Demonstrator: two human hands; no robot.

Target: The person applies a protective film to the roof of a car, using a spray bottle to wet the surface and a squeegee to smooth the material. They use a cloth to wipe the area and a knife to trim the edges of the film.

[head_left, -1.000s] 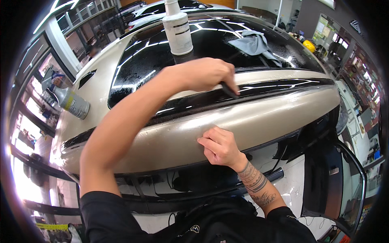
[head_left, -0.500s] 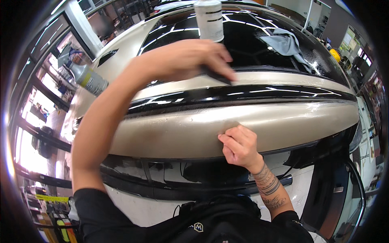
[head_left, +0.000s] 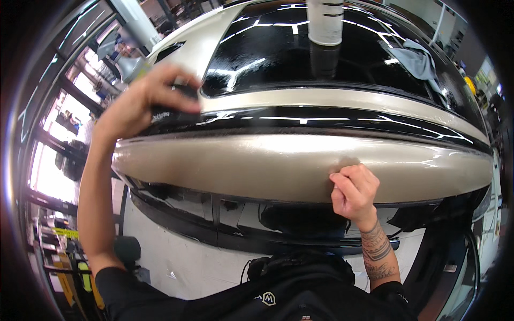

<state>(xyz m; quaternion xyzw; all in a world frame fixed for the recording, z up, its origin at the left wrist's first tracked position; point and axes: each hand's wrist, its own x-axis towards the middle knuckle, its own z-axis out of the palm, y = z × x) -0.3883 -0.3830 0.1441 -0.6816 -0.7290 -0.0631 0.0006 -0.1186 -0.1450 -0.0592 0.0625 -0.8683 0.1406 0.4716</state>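
Note:
My left hand [head_left: 142, 99] is smeared by motion over the left end of the car's glossy black roof-edge strip [head_left: 300, 119]. Between its fingers is a dark flat tool [head_left: 186, 92], mostly hidden and too blurred to name exactly. Below the strip runs a satin beige body panel [head_left: 257, 166], wet-looking with small droplets along its upper edge. Against the right half of this panel rests my right hand [head_left: 356, 190], its fingers curled closed with the knuckles up. Whatever it may pinch is hidden.
A white bottle [head_left: 325, 27] stands on the wet black glass roof [head_left: 267, 59]. To its right a grey cloth [head_left: 417, 60] lies crumpled. A spray bottle [head_left: 128, 68] is partly behind my left hand. An open car door [head_left: 441, 257] stands at lower right.
My left hand has swept left along the roof edge with the dark tool. My right hand keeps its closed pose on the panel. The whole view has shifted, moving the scene rightward.

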